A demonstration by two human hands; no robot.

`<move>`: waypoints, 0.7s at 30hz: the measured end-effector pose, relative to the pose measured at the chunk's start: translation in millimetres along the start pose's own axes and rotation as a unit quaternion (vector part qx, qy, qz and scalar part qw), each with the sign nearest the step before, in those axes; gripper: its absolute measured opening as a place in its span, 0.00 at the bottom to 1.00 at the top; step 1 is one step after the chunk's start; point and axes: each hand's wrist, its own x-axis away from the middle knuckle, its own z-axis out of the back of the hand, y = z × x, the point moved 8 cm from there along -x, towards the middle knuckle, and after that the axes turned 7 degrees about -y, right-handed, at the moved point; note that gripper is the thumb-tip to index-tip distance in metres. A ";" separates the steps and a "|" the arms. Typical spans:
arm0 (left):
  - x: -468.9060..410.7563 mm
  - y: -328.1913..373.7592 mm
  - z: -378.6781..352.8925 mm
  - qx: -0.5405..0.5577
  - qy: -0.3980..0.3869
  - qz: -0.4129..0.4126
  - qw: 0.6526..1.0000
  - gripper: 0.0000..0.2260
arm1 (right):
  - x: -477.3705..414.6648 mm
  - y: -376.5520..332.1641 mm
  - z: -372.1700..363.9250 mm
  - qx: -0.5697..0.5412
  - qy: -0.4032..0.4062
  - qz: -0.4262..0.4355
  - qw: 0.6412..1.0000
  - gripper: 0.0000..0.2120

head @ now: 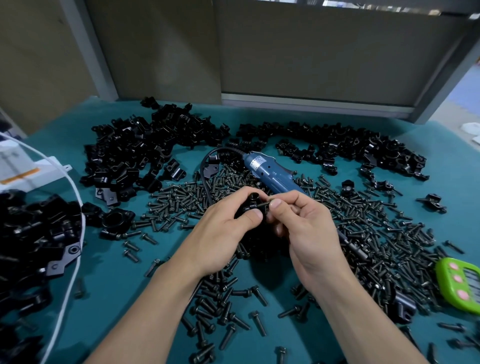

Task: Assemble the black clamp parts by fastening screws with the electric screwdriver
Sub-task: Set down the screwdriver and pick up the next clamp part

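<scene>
**Entry: screw being started by hand**

- One clamp [251, 205]: held above the middle of the surface [117, 272], left hand [226, 228] fingers clenched round it, hole turned rightward.
- One screw [264, 204]: pinched in right hand [306, 233] fingers, tip at the hole, probably for threading.
- One screwdriver [270, 174]: lying just behind, toward the far edge, handy.

Table [109, 272] w/ teal-green cover. Behind it, dull grey-beige partition panel [324, 52], matte, plain. A 2nd panel [39, 65] at left, set at an angle. Grey metal post [87, 52] btwn the two. Alum. rail [311, 104] along the bottom of the rt panel, at the table's far edge. Slanted grey frame [446, 78] far rt, pale blue-grey floor [463, 91] beyond it. Light even, soft shadows on the cover; thin bright strip [335, 2] along the top edge.
</scene>
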 end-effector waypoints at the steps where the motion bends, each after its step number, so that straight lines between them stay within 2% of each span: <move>1: 0.3 0.7 0.6 -0.002 -0.002 -0.001 1.000 0.11 | 0.1 0.1 -0.1 -0.002 0.000 -0.002 1.000 0.08; 5: -0.2 3.4 1.4 -0.027 -0.001 -0.013 1.000 0.13 | 0.5 1.7 -0.9 -0.013 -0.007 -0.017 1.000 0.11; 8: -3.0 -0.2 2.4 -0.017 0.009 -0.012 1.000 0.14 | 0.6 4.0 -2.1 -0.055 -0.006 -0.036 0.998 0.09; 11: -4.3 -3.9 4.3 0.001 0.033 -0.012 0.999 0.16 | 1.3 8.8 -2.3 -0.102 0.008 -0.064 0.993 0.06; 15: -4.7 -5.4 6.3 -0.002 0.069 -0.017 0.997 0.18 | 4.4 13.1 -3.5 -0.125 0.034 -0.092 0.987 0.10; 21: -4.2 -5.8 6.1 0.001 0.073 -0.015 0.997 0.18 | 10.1 19.4 -5.5 -0.164 0.072 -0.107 0.978 0.09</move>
